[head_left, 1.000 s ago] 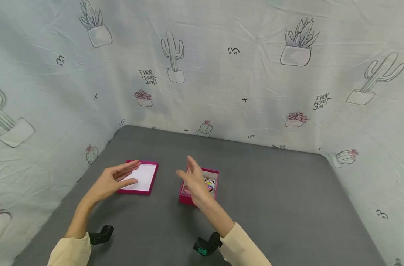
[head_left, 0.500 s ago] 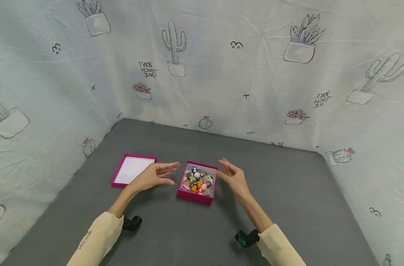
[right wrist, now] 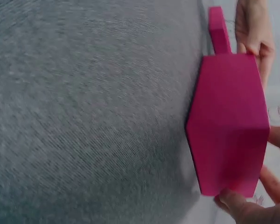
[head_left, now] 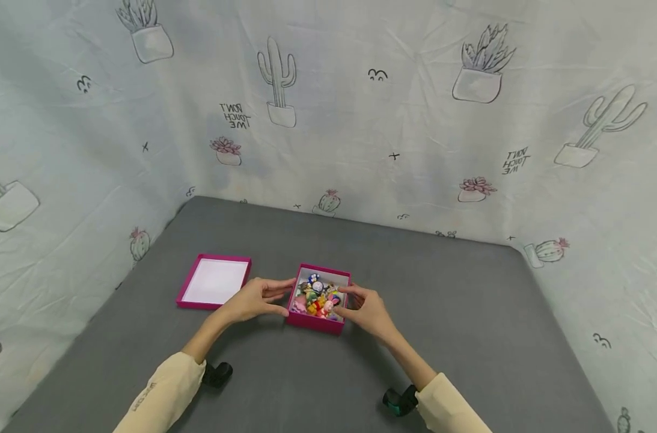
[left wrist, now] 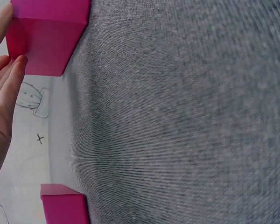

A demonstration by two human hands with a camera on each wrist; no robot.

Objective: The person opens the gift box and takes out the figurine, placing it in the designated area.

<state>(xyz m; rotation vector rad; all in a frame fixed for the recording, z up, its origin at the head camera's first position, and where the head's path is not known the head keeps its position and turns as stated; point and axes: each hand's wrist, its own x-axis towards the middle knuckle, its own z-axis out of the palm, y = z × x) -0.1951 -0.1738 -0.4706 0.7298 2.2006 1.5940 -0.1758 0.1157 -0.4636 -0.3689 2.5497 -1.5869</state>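
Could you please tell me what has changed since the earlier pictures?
The left hand has moved right, from over the pink lid to the left side of the pink box, which it touches. The right hand has moved from above the box to touch its right side. Lid and box seem to have stayed put on the table, figures inside the box.

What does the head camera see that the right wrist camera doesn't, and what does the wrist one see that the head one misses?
Only the head view: little colourful toys inside the pink box, the lid's white inside and cream sleeves.

Only the right wrist view: the box's outer side wall by the right hand, with a fingertip at its edge.

Both: the box, the lid (just its edge in the wrist view), both hands, the grey table and patterned cloth.
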